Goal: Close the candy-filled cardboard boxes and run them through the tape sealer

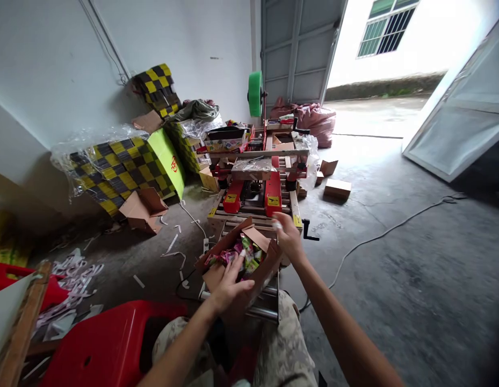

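An open cardboard box (269, 263) sits tilted on the rollers in front of my knees, its flaps raised. Small pink and green packets (249, 252) fill it. My left hand (231, 285) is open, fingers stretched over the packets and the near-left flap (214, 277). Beside the box's far-right corner is my right hand (288, 236), its fingers bent and close together, slightly blurred; what they hold, if anything, does not show. Something white covers a fingertip on each hand.
Ahead stands a carton-sealing machine (255, 199) with red side belts and a green tape roll (255, 94). A red stool (100, 344) is at my left. Stacked yellow-black cartons (116, 166) line the wall. A cable (378, 236) crosses the floor at right, near a small carton (337, 188).
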A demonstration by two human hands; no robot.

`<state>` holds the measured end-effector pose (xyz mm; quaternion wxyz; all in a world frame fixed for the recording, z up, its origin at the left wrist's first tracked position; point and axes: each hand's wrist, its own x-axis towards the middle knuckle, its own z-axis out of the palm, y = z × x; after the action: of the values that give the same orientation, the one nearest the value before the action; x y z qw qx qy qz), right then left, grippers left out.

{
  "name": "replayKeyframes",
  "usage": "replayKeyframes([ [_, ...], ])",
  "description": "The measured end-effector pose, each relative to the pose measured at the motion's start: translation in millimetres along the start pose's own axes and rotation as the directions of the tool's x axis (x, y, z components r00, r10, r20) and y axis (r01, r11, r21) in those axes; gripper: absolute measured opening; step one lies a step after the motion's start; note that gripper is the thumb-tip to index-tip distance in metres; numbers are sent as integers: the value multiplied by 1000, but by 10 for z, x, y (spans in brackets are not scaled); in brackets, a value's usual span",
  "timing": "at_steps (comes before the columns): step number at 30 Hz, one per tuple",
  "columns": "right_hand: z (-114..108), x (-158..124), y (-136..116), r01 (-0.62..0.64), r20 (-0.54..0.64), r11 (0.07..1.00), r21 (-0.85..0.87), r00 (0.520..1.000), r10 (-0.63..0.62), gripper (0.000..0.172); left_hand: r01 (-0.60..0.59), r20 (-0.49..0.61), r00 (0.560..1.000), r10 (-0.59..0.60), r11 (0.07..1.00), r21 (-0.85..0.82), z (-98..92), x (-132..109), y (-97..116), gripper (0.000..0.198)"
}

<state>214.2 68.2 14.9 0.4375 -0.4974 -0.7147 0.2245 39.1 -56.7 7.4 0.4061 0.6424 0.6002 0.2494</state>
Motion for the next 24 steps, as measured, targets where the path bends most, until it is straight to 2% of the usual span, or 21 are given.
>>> replayKeyframes([
  [2, 16, -312, 33, -74, -95, 968, 240, 990, 99, 56, 28, -160, 987, -25, 999, 16, 319, -4, 51, 77],
  [4, 139, -582, 13, -110, -11, 886, 450, 992, 128, 65, 26, -283, 959, -24, 1000, 3, 571, 9, 138, 71],
  [5, 220, -669, -9, -139, 59, 854, 501, 990, 126, 70, 18, -327, 945, -21, 1000, -12, 635, 20, 193, 66],
  [7, 365, -731, -55, -210, 158, 823, 527, 976, 148, 79, -24, -422, 906, 28, 1000, 14, 608, 56, 303, 56],
  [9, 446, -686, -91, -243, 211, 823, 514, 965, 153, 80, -82, -517, 841, 162, 981, 173, 432, 125, 381, 53],
  [10, 461, -650, -101, -239, 220, 828, 508, 965, 143, 80, -102, -523, 816, 245, 953, 286, 328, 174, 394, 52],
  [11, 465, -617, -105, -231, 219, 833, 503, 966, 136, 80, -112, -492, 814, 309, 914, 390, 236, 230, 387, 51],
  [13, 458, -583, -98, -234, 199, 827, 511, 968, 152, 82, -108, -385, 857, 343, 849, 517, 138, 340, 318, 50],
  [15, 456, -596, -79, -258, 191, 803, 537, 965, 182, 85, -82, -313, 900, 303, 824, 560, 165, 411, 219, 49],
  [18, 474, -654, -67, -282, 209, 785, 551, 958, 198, 84, -8, -332, 916, 227, 836, 548, 303, 425, 127, 45],
  [21, 507, -688, -126, -274, 223, 853, 445, 956, 190, 80, -12, -349, 923, 164, 917, 398, 344, 418, 80, 42],
  [24, 549, -685, -260, -180, 232, 974, 137, 962, 145, 75, -38, -377, 924, 59, 997, 63, 248, 483, -40, 40],
])
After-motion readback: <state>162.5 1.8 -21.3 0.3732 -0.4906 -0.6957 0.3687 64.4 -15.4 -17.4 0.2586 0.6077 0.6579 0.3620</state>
